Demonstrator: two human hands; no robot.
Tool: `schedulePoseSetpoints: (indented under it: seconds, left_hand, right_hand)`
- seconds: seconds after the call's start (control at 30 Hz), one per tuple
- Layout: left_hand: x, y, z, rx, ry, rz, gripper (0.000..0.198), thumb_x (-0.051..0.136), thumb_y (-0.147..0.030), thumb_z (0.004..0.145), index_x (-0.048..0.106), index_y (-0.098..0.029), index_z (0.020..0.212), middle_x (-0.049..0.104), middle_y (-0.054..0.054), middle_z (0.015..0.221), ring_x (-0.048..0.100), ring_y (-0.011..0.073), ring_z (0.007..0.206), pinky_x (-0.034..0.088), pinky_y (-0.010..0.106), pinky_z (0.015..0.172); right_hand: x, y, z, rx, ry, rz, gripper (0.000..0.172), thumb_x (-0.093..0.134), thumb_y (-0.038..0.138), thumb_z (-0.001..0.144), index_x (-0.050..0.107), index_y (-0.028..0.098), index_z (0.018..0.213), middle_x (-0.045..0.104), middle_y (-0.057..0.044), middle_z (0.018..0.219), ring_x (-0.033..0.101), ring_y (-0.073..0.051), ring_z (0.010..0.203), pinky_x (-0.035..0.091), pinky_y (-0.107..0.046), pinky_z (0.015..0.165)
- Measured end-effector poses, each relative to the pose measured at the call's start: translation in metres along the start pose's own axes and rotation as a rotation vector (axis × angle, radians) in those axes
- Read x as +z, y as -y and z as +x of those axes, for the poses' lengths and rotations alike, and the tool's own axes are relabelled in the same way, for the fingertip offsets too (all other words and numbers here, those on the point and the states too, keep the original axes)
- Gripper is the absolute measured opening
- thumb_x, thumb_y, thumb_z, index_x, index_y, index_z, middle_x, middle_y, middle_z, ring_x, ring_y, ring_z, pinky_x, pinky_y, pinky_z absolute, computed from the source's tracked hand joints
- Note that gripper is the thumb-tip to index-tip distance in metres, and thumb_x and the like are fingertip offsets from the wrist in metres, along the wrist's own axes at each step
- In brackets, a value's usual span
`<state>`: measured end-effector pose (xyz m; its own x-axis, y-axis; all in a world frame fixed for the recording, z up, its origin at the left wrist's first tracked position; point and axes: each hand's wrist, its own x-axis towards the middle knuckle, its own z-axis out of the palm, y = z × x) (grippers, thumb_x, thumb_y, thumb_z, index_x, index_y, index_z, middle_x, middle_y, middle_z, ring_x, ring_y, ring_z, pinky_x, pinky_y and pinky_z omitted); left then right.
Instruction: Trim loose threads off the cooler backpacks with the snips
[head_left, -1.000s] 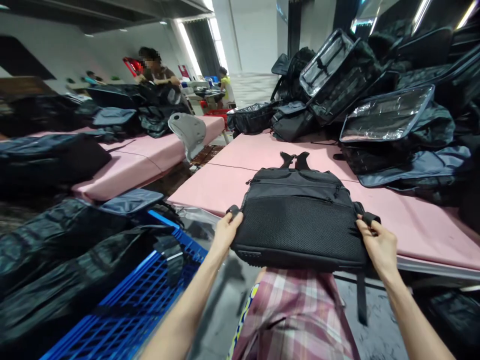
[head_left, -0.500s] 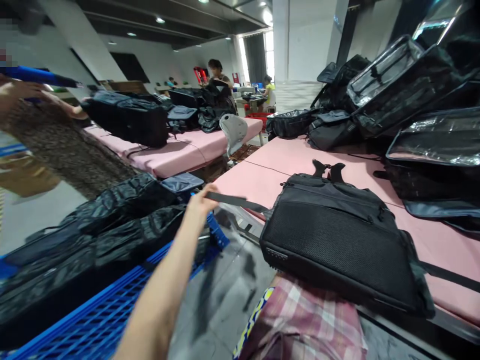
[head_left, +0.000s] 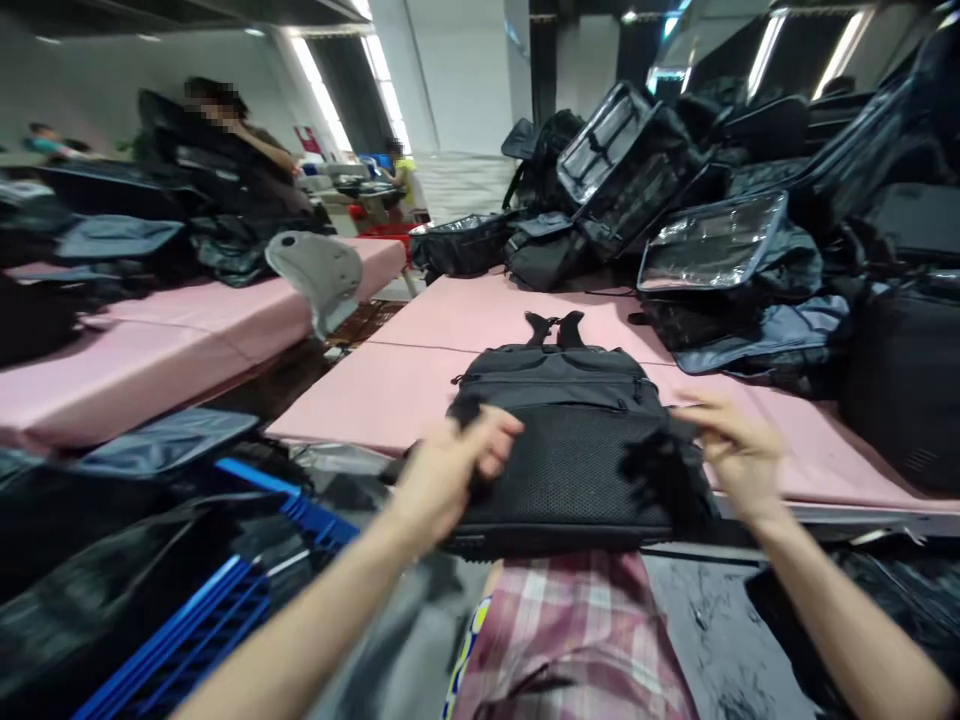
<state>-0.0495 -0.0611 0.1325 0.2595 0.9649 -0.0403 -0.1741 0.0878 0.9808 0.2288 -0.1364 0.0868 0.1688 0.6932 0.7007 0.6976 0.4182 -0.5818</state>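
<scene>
A black backpack (head_left: 577,450) lies flat on the pink-covered table (head_left: 427,330), mesh panel up, its bottom edge towards me. My left hand (head_left: 457,465) is closed over the bag's left side, with a dark webbing strap bunched in its fist. At the bag's right side my right hand (head_left: 739,445) is blurred, its thumb and fingers pinched on what looks like the right strap. Two short shoulder-strap ends (head_left: 555,328) stick out beyond the bag's far end.
Several black bags with silvery linings (head_left: 712,245) are heaped at the right and back. A blue plastic crate (head_left: 184,640) with dark bags stands at lower left. Across the aisle are another pink table (head_left: 187,340), a grey chair back (head_left: 319,275) and a person (head_left: 262,150) handling bags.
My left hand has come in from the outstretched left strap to the bag's left side. My right hand has come into view at its right. The view has turned right.
</scene>
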Motion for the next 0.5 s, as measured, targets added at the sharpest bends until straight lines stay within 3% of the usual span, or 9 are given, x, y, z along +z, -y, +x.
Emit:
schedulePoseSetpoints:
  seconds: [0.07,0.13,0.23,0.33,0.4,0.5]
  left_hand:
    - [0.052,0.030,-0.012,-0.160,0.227,-0.086,0.033,0.069,-0.039,0.066,0.064,-0.010,0.079,0.051,-0.001,0.060,0.035,0.0027,0.044,0.025,0.019,0.042]
    - [0.078,0.045,-0.017,-0.220,0.324,-0.141,0.035,0.070,-0.039,0.066,0.063,-0.009,0.082,0.054,0.001,0.066,0.035,0.0019,0.044,0.024,0.019,0.042]
    - [0.083,0.046,-0.014,-0.235,0.362,-0.107,0.031,0.071,-0.037,0.065,0.061,-0.009,0.074,0.052,0.000,0.059,0.034,0.0019,0.042,0.021,0.019,0.041]
    - [0.080,0.041,-0.010,-0.243,0.359,-0.058,0.031,0.070,-0.038,0.064,0.061,-0.009,0.066,0.046,-0.003,0.046,0.034,0.0030,0.039,0.020,0.019,0.039]
    - [0.080,0.042,-0.009,-0.235,0.318,-0.068,0.031,0.070,-0.038,0.063,0.061,-0.009,0.066,0.046,-0.003,0.044,0.035,0.0035,0.038,0.021,0.018,0.039]
    - [0.085,0.047,-0.007,-0.193,0.225,-0.073,0.030,0.070,-0.039,0.063,0.061,-0.010,0.064,0.046,-0.003,0.042,0.035,0.0039,0.037,0.021,0.018,0.038]
  right_hand:
    - [0.009,0.013,-0.005,-0.045,0.069,0.070,0.027,0.048,0.013,0.081,0.069,0.027,0.090,0.065,-0.003,0.104,0.061,-0.017,0.095,0.050,-0.031,0.078]
    - [0.022,0.020,-0.009,-0.066,0.100,0.164,0.028,0.048,0.010,0.081,0.068,0.026,0.093,0.064,-0.004,0.106,0.061,-0.015,0.093,0.050,-0.029,0.075]
    - [0.034,0.023,-0.010,-0.081,0.098,0.221,0.027,0.050,0.010,0.081,0.067,0.026,0.095,0.063,-0.004,0.105,0.061,-0.014,0.091,0.049,-0.026,0.072]
    - [0.028,0.020,-0.008,-0.077,0.131,0.184,0.025,0.048,0.011,0.082,0.066,0.025,0.094,0.062,-0.004,0.105,0.060,-0.014,0.094,0.048,-0.026,0.074]
    - [0.019,0.019,-0.008,-0.002,0.146,0.076,0.025,0.053,0.017,0.081,0.062,0.025,0.103,0.060,-0.004,0.107,0.058,-0.016,0.096,0.048,-0.028,0.077]
    - [0.006,0.020,-0.014,0.165,0.121,-0.122,0.043,0.061,0.028,0.077,0.049,0.023,0.118,0.059,-0.006,0.105,0.059,-0.018,0.092,0.049,-0.029,0.073]
